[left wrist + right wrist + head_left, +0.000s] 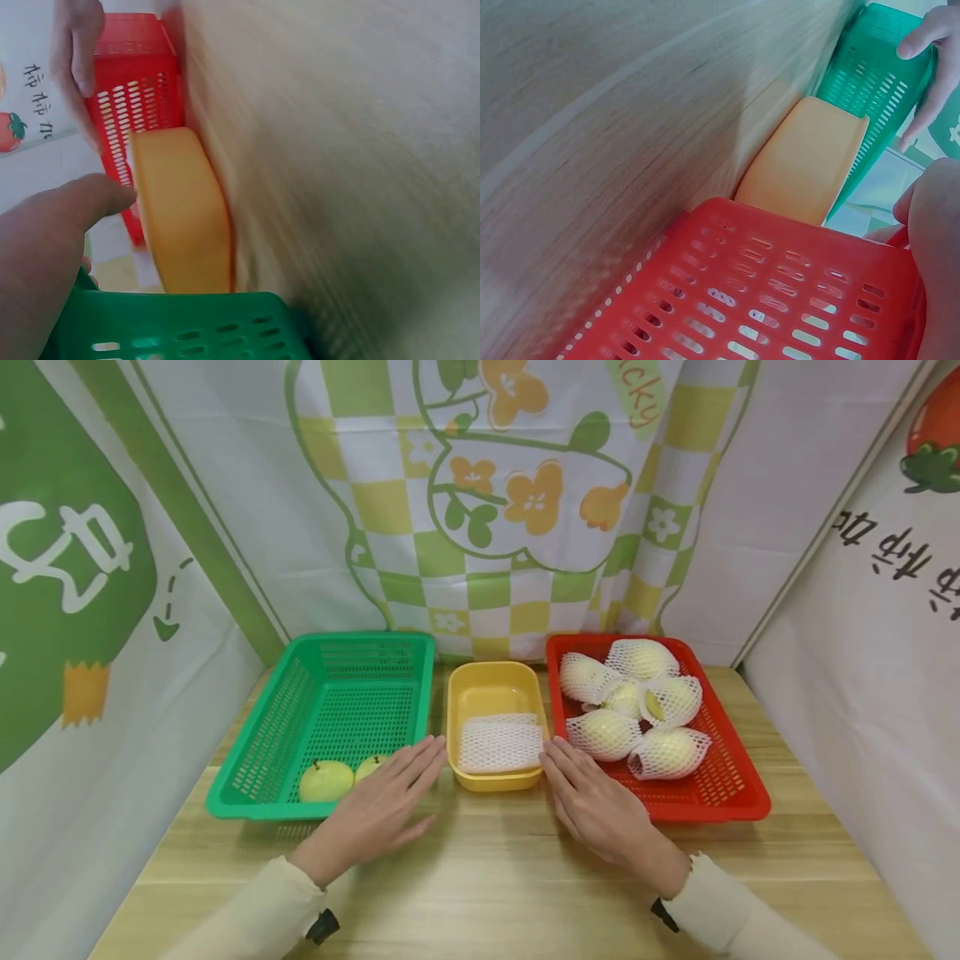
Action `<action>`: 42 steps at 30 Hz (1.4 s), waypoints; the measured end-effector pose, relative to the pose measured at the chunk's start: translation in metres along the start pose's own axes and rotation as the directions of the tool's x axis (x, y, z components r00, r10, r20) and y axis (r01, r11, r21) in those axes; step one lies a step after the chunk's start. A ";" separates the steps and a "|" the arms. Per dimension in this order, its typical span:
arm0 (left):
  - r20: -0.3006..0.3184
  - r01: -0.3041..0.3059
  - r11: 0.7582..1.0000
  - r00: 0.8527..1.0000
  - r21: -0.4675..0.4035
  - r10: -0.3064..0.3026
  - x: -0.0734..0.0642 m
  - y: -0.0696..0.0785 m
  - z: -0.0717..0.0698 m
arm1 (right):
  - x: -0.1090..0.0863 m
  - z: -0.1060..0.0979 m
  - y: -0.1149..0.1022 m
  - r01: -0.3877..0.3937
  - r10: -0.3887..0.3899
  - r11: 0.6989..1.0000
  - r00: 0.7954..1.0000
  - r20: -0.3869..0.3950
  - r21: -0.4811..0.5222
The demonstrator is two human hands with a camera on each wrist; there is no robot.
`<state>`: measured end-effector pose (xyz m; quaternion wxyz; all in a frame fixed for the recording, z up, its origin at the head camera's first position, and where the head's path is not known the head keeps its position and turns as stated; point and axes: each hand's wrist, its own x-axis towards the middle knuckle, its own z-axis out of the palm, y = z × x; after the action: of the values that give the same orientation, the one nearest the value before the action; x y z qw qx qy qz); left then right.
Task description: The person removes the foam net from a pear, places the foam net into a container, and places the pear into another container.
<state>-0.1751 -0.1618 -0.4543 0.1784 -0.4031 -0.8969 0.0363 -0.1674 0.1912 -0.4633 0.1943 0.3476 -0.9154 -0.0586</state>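
My left hand (386, 802) reaches over the front right corner of the green basket (258, 810), fingers straight, fingertips close to the yellow tub (495, 782). My right hand (596, 797) lies across the front left corner of the red basket (712, 810), its fingers also straight and pointing at the tub's other side. Neither hand holds anything. Inside the tub lies a stack of white foam net sleeves (501, 743). A yellow-green pear (326, 781) sits in the green basket, and a second pear (369, 766) is partly hidden by my left hand. Several net-wrapped pears (670, 752) fill the red basket.
All three containers stand in a row on the wooden table (480, 893). Behind them hangs a patterned curtain (495, 602). Printed cloth walls (847, 693) close in the left and right sides.
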 end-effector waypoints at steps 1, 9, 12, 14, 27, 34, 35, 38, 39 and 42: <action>0.003 0.004 1.000 1.000 0.007 -0.004 -0.001 0.000 0.001 | 0.000 0.000 0.000 -0.002 0.002 1.000 1.000 0.005 0.002; 0.049 0.020 0.997 0.998 0.079 -0.024 -0.002 0.003 0.005 | 0.000 -0.002 0.000 -0.015 0.014 1.000 0.999 0.042 0.019; 0.059 0.021 0.995 0.998 0.092 -0.027 -0.002 0.004 0.005 | 0.000 -0.004 0.002 -0.021 0.016 0.995 0.998 0.063 0.095; 0.061 0.019 0.994 0.998 0.103 -0.025 -0.001 0.004 0.005 | 0.000 -0.008 0.004 -0.036 0.017 0.982 0.995 0.098 0.187; 0.072 0.011 0.993 0.997 0.121 -0.020 -0.001 0.004 0.004 | 0.006 -0.069 0.054 -0.188 0.011 0.879 0.927 0.374 0.439; 0.073 0.010 0.993 0.997 0.121 -0.019 -0.002 0.003 0.003 | 0.013 -0.094 0.100 -0.249 0.087 0.875 0.924 0.371 0.415; 0.075 0.009 0.993 0.997 0.121 -0.018 -0.002 0.003 0.003 | 0.014 -0.095 0.108 -0.251 0.097 0.877 0.928 0.361 0.409; 0.081 0.007 0.993 0.997 0.122 -0.017 -0.002 0.003 0.004 | 0.014 -0.095 0.131 -0.254 0.119 0.885 0.933 0.340 0.389; 0.081 0.006 0.993 0.997 0.121 -0.016 -0.002 0.003 0.004 | 0.014 -0.094 0.139 -0.255 0.125 0.889 0.934 0.335 0.380; 0.076 0.004 0.993 0.997 0.117 -0.013 -0.002 0.003 0.004 | 0.011 -0.087 0.162 -0.278 0.162 0.907 0.924 0.347 0.316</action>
<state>-0.1728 -0.1610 -0.4594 0.1674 -0.3864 -0.9011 0.1031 -0.2399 0.3079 -0.3408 -0.0145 0.2567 -0.9633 0.0778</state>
